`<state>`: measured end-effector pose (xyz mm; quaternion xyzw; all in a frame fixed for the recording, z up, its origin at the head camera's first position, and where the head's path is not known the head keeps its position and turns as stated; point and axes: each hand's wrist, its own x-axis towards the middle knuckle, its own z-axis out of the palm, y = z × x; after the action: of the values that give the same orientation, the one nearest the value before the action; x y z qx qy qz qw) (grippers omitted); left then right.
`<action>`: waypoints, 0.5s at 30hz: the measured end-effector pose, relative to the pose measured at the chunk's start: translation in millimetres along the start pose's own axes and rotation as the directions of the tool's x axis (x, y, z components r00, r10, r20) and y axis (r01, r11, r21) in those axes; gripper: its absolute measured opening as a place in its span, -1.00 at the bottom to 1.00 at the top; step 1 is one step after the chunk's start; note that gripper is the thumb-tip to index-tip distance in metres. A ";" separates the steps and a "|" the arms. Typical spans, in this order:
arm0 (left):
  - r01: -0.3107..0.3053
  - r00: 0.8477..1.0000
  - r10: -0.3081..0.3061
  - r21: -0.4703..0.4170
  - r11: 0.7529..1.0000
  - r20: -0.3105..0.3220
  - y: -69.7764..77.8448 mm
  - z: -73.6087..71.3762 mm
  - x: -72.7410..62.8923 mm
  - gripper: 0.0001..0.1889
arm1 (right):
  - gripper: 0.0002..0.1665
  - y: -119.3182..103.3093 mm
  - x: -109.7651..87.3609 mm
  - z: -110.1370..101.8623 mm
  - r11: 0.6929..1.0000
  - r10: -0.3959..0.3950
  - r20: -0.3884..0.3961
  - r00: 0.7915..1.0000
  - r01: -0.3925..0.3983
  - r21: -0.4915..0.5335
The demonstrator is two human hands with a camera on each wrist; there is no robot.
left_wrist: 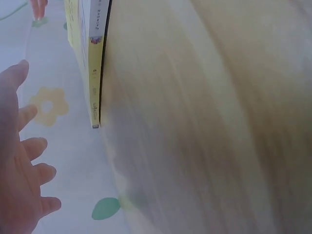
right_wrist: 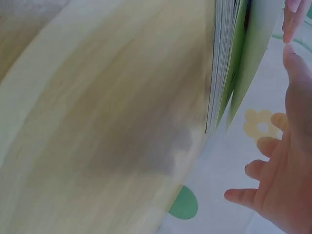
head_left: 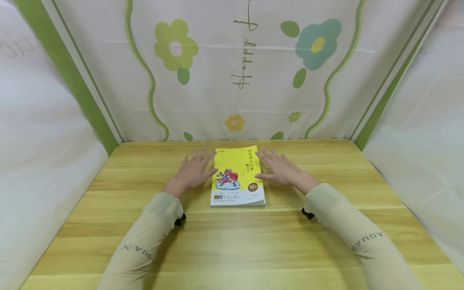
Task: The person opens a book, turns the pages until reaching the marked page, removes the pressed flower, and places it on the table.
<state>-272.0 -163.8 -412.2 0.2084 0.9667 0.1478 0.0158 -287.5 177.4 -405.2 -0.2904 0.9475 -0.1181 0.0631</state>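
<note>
A yellow paperback book (head_left: 235, 169) lies closed on the wooden table, its printed cover up and its white band toward me. My left hand (head_left: 193, 169) is spread at the book's left side, fingers straight. On the right side, my right hand (head_left: 280, 167) is spread too, its fingertips by the cover's edge. In the left wrist view the book's spine (left_wrist: 96, 73) shows, with the left hand (left_wrist: 22, 161) raised above table level. The right wrist view shows the page edges (right_wrist: 222, 63) and a slightly lifted cover, near the right hand (right_wrist: 287, 151). Contact with the book cannot be told.
The wooden table (head_left: 239, 249) has its back edge just behind the book. A white cloth (head_left: 214, 96) printed with flowers hangs behind it, and more white cloth stands at the left (head_left: 43, 161) and right sides. Dark straps (head_left: 180, 220) sit under both wrists.
</note>
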 end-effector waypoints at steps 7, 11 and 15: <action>-0.074 0.997 0.074 -0.010 0.997 0.029 11.1 -3.2 -1.2 -0.28 | 0.08 -12.8 -2.2 -2.1 0.997 -0.067 0.031 0.997 0.068 -0.023; -0.095 0.993 0.094 0.010 0.995 0.070 19.1 -3.3 -5.7 -0.29 | 0.11 -17.0 -4.9 1.5 0.997 -0.078 0.059 0.995 0.079 -0.022; -0.112 0.985 0.110 0.013 0.994 0.130 25.0 -0.6 -11.7 -0.28 | 0.08 -18.5 -8.4 6.1 0.995 -0.097 0.090 0.991 0.098 0.001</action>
<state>-251.4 -147.0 -404.7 0.2713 0.9519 0.1249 0.0682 -269.6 166.2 -405.8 -0.3415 0.9286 -0.1062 0.0992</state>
